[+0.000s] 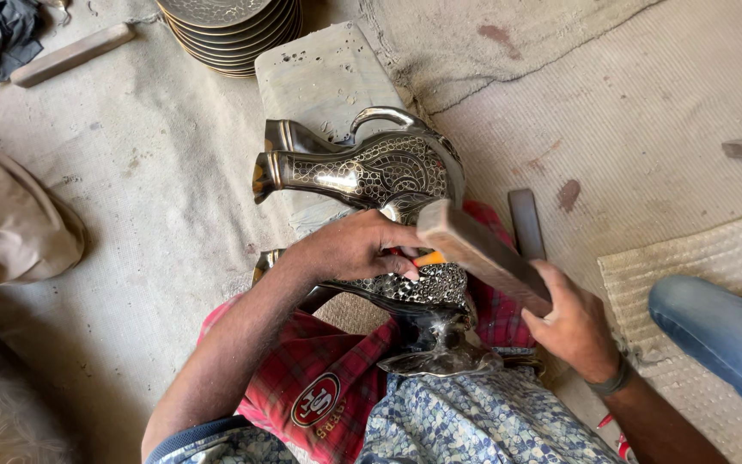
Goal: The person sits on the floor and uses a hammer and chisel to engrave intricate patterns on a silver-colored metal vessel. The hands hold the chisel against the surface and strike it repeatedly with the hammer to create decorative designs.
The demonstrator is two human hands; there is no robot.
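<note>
Two hands at work on one embossed metal vessel (405, 292), lying on its side across the lap on a red checked cloth (302, 378), close under the camera. Left hand (358, 247) curled over the patterned body, fingers clenched around a small orange-tipped tool (429, 258), probably a punch or chisel, tip hidden behind the knuckles. Right hand (573, 322) wrapped tight around one end of a wooden block (483, 253), raised and angled so that its far end hangs just above the orange tool, not quite touching as far as can be seen. Looks like the chasing or embossing step, midway: much of the body already covered in dotted relief, the dark neck and foot (440, 348) toward the lap left plain. Next move, by this reading, calls for a short, square blow of the block on the tool's head, the left hand steadying both tool and vessel against slipping on the curved surface. Second decorated vessel (362, 167) just beyond, resting on a pale slab (319, 73) on the floor, spout to the left, handle upward. Stack of metal plates (229, 34) at the top edge, a flat dark bar (526, 223) on the mat to the right, and another person's blue-clad knee (723, 331) at the right margin.
</note>
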